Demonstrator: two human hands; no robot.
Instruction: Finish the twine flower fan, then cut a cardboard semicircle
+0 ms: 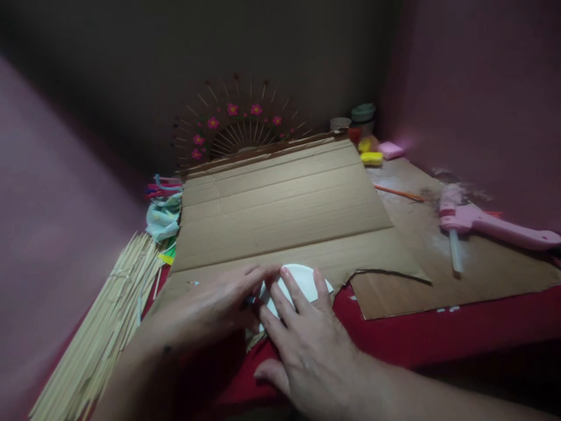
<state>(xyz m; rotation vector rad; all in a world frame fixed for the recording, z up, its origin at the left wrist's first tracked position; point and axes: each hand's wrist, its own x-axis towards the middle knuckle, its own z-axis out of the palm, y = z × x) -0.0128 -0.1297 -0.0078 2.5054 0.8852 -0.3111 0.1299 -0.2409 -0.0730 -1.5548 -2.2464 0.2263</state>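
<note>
A white curved piece (pixel 300 279), paper or thin card, lies at the front edge of a large sheet of brown cardboard (pixel 272 204). My right hand (pixel 307 339) presses on it from above, fingers spread and flat, thumb out to the side. To the left, my left hand (pixel 214 298) is curled at the piece's left edge, its forefinger reaching to the top of the curve. A small blue bit of a slim thing (pixel 249 299) shows between its fingers and thumb; the rest is hidden, so its kind is unclear.
A bundle of thin wooden sticks (pixel 100 316) lies at left, below a pale green crumpled cloth (pixel 163 217). Behind stands a flowered stick fan (pixel 236 126). At right, a pink glue gun (pixel 477 219) rests on more cardboard (pixel 394 298), near an orange stick (pixel 401 193) and yellow packet (pixel 371 158).
</note>
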